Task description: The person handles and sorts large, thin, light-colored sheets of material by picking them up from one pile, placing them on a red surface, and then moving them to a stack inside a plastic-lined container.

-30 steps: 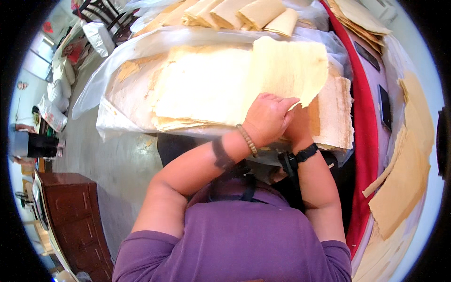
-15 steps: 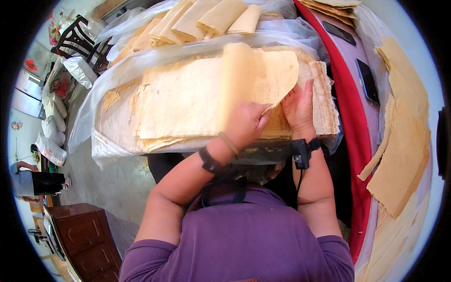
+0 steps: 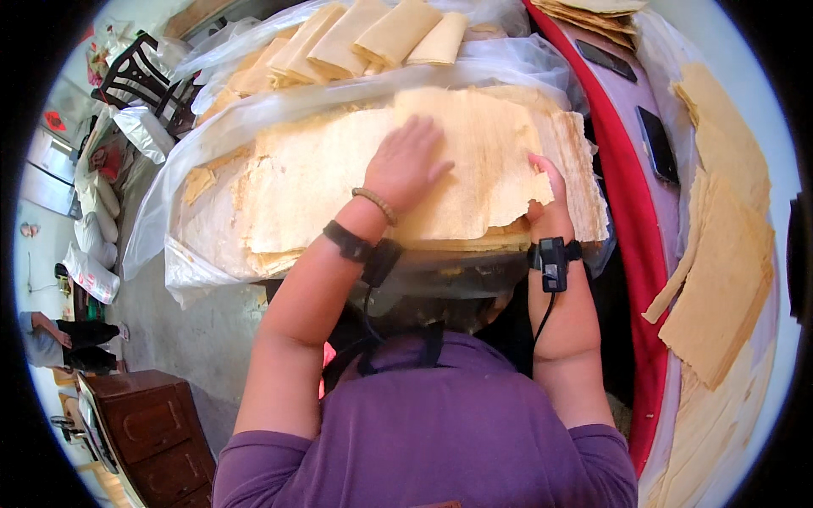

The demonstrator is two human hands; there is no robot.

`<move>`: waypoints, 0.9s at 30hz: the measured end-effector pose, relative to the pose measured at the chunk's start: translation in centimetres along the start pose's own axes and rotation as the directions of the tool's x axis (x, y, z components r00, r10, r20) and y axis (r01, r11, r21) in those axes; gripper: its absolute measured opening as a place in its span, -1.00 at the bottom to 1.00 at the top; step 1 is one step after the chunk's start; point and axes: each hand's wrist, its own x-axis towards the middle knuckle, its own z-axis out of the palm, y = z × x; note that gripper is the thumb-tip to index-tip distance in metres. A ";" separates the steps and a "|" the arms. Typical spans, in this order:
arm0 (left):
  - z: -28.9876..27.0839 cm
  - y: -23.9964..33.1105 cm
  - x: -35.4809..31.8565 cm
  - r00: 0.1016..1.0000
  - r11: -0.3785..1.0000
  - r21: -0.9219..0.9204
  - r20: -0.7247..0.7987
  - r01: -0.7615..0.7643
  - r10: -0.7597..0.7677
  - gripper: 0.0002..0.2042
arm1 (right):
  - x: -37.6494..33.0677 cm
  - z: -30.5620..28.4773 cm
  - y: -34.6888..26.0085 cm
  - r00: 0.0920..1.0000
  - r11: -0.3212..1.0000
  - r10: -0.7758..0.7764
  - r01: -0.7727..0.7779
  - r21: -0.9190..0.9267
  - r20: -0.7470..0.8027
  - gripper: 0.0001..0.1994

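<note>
A folded, thin beige sheet (image 3: 487, 165), looking like tofu skin with a ragged lower right corner, lies over the right part of a stack of similar pale sheets (image 3: 305, 169). My left hand (image 3: 408, 161) rests palm down at the fold of that sheet, fingers stretched out, slightly blurred. At the sheet's right edge my right hand (image 3: 552, 186) grips its border, part of the fingers hidden by the sheet. Below and around the stack spreads clear plastic film (image 3: 190, 258).
Folded beige bundles (image 3: 398, 34) lie beyond the stack. Two phones (image 3: 657, 146) rest on the red-edged table (image 3: 648, 356) at right, near more sheets (image 3: 724, 296). A brown wooden cabinet (image 3: 152, 423), a dark chair (image 3: 144, 80) and another person (image 3: 51, 339) are at left.
The raised flap has come down flat, folded to the right. My left hand has let go of its edge and moved up and left onto it. My right hand has closed on the right edge.
</note>
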 end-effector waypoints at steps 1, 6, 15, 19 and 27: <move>0.6 0.1 0.1 0.990 0.996 0.070 0.123 0.054 -0.062 -0.39 | 0.4 -0.6 0.3 0.999 0.998 0.016 -0.018 0.061 0.029 -0.56; 3.3 0.5 -0.2 0.982 0.994 0.038 0.157 0.099 -0.104 -0.30 | 1.1 -3.6 -1.4 0.998 0.998 0.048 -0.050 -0.043 -0.031 -0.55; 2.6 0.9 -0.3 0.974 0.988 0.046 0.170 0.147 -0.153 -0.31 | -6.3 3.4 2.2 0.651 -0.398 -0.292 0.584 -0.708 0.701 -0.48; 2.5 -0.8 -1.1 0.930 0.899 -0.287 -0.064 0.330 -0.362 -0.40 | -5.0 1.6 4.3 0.664 -0.553 -0.308 0.458 -0.696 0.682 -0.46; 1.6 -1.0 -4.3 0.765 0.059 -0.850 0.439 0.524 -0.472 -0.50 | -8.7 2.6 2.0 0.579 -0.306 -0.401 0.646 -0.699 0.710 -0.55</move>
